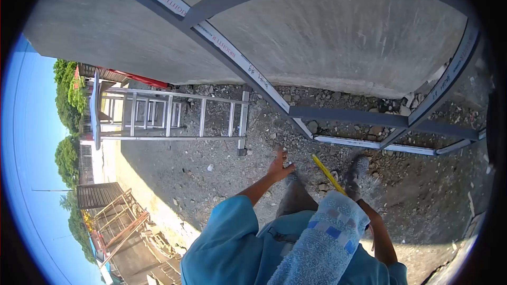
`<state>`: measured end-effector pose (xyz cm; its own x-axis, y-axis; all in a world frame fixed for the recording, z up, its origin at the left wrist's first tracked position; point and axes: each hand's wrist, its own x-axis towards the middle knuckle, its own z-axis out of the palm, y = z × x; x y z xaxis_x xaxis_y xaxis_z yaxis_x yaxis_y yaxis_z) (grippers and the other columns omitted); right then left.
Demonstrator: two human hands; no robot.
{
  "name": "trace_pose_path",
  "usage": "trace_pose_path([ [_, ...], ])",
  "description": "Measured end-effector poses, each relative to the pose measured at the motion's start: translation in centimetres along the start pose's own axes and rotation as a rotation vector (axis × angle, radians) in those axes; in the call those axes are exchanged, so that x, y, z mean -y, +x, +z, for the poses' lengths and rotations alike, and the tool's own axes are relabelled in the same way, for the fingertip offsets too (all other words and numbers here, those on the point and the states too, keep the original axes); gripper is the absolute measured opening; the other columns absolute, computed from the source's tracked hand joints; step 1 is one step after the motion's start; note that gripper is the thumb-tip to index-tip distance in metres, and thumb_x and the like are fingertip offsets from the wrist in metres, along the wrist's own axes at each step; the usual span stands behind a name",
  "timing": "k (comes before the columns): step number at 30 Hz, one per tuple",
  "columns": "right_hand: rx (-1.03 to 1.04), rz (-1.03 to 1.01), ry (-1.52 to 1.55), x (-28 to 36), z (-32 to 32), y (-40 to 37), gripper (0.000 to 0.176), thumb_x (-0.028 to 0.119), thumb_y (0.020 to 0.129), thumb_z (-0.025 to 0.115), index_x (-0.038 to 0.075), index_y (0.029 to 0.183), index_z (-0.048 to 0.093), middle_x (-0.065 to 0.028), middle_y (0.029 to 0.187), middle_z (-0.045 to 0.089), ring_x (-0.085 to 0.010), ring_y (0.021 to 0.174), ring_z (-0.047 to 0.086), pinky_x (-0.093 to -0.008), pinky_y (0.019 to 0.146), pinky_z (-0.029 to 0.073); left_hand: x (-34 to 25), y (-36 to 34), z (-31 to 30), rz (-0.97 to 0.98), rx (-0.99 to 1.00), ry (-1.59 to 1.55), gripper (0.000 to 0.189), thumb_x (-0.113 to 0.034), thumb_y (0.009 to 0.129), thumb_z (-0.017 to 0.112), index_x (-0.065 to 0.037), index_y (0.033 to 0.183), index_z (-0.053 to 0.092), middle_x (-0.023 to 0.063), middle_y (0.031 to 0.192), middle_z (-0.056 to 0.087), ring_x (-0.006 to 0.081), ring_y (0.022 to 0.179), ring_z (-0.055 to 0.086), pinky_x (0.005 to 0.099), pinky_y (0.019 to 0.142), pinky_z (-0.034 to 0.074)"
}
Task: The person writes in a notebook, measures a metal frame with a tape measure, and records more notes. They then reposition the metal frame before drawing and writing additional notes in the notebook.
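My left hand (279, 169) reaches forward over the gravel with its fingers apart and nothing in it. My right hand (363, 206) is mostly covered by the blue checked towel (322, 237) that hangs in front of me. From beside that hand a yellow tape measure (328, 173) sticks out, its blade extended toward the frame; its case is hidden. In front of both hands stands a large grey metal frame (348, 116) with a curved bar and white strips of printed protective film. Its lower edge is close to my boots, and neither hand touches it.
An aluminium ladder (202, 118) stands to the left. The frame leans by a grey concrete wall (317, 37). Rubble and stones (248, 158) cover the ground around my boots (355, 171). Farther left are a wooden structure (124, 221) and trees.
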<state>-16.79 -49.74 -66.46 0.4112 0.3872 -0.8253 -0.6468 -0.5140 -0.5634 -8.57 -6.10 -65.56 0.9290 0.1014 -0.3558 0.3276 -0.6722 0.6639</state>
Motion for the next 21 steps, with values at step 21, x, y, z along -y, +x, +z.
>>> trace_pose_path([
  [21,-0.046,-1.550,-0.077,58.8,31.1,-16.2,0.040,0.029,0.093,0.044,0.000,0.118,0.057,-0.0103,0.098,0.059,-0.0141,0.079,0.056,-0.0299,0.068,0.047,0.2,-21.9,-39.7,0.591,0.256,-1.332,0.080,-0.034,0.060,0.073,0.006,0.125,0.048,0.0228,0.117,0.056,0.0323,0.111,0.056,0.0436,0.098,0.043],
])
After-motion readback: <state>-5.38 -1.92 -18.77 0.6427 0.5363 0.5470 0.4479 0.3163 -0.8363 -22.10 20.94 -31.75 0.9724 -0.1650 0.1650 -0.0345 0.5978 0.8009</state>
